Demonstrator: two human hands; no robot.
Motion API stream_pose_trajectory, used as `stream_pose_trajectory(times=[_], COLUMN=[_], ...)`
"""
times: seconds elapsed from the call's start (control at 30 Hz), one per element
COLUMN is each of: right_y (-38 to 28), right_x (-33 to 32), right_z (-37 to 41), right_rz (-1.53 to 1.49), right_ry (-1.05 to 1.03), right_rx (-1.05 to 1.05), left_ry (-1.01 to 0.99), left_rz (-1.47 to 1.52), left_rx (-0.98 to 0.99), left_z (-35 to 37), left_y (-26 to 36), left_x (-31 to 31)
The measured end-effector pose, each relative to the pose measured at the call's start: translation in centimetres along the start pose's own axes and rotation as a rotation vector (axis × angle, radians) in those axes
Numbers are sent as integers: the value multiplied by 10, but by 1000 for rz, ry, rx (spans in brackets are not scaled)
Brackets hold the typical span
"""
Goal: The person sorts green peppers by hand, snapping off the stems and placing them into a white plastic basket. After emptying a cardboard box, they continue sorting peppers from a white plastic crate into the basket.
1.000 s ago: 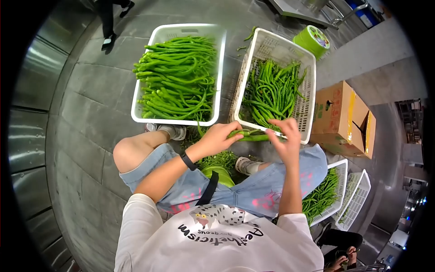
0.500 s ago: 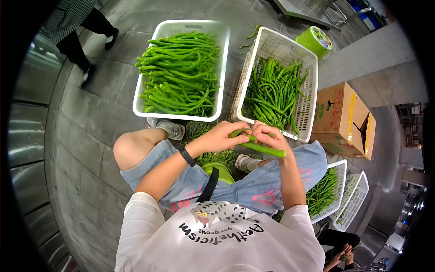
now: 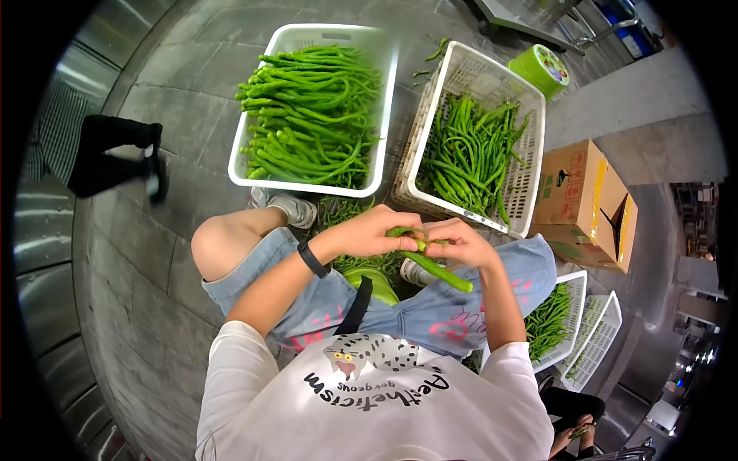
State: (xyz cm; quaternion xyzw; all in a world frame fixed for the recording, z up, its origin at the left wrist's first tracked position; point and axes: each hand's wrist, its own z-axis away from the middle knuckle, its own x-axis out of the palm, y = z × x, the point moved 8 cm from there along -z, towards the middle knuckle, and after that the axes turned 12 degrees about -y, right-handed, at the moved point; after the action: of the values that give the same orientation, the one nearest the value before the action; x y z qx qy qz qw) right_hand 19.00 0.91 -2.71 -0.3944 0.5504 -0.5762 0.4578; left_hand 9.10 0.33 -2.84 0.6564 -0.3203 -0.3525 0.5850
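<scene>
My left hand (image 3: 375, 232) is closed around green chili peppers, held over the gap between my knees. One long green pepper (image 3: 442, 273) slants down to the right below my fingers, and the end of another (image 3: 403, 230) shows at my left fingertips. My right hand (image 3: 463, 243) meets the left, its thumb and fingers pinched at the peppers' stem end. Beyond my hands stand a white tub (image 3: 237, 165) heaped with lined-up green peppers and, to its right, a white slatted crate (image 3: 530, 165) holding loose peppers.
Green trimmings (image 3: 350, 211) lie on the floor between my feet. A cardboard box (image 3: 569, 188) and a green round container (image 3: 538, 71) are at the right. More crates (image 3: 592, 338) stand beside my right leg. One person walks at left; another person's hands (image 3: 576, 434) show lower right.
My hands have drawn slightly closer together, and the long pepper now tilts more steeply downward. The walking person at left has moved nearer, down the view. The view has shifted slightly.
</scene>
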Motion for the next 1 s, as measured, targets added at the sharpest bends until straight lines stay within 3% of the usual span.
stream_pose_trajectory(times=[0.1,0.27,0.33,0.4,0.53,0.57,0.67,0.73,0.8,0.87,0.93,1.0], right_y=[4,39,54,83,102,97,61,48,24,18,14,26], right_x=[-3,-29,-32,-23,22,28,-2,-30,-48,-52,-40,-31], right_z=[0,9,10,9,-13,-17,-15,-13,-5,-11,-32,-43], right_rz=[-208,-426,-169,10,31,250,350,-196,-272,-204,-122,-89], right_ry=[10,347,457,451,248,209,550,768,962,951,814,858], right_rx=[-73,8,210,320,361,300,245,28,-50,-94,-21,-11], left_ry=[-43,354,573,602,688,679,573,499,444,441,555,676], left_rz=[180,564,735,840,863,854,683,608,590,720,542,331], left_rx=[-82,-64,7,96,88,76,-68,-150,-193,-79,-66,5], left_z=[3,17,29,36,45,43,35,28,21,12,17,22], left_y=[-4,-27,-41,-49,-62,-64,-71,-75,-75,-81,-71,-73], left_x=[1,-36,-58,-73,-81,-79,-64,-51,-36,-27,-38,-49])
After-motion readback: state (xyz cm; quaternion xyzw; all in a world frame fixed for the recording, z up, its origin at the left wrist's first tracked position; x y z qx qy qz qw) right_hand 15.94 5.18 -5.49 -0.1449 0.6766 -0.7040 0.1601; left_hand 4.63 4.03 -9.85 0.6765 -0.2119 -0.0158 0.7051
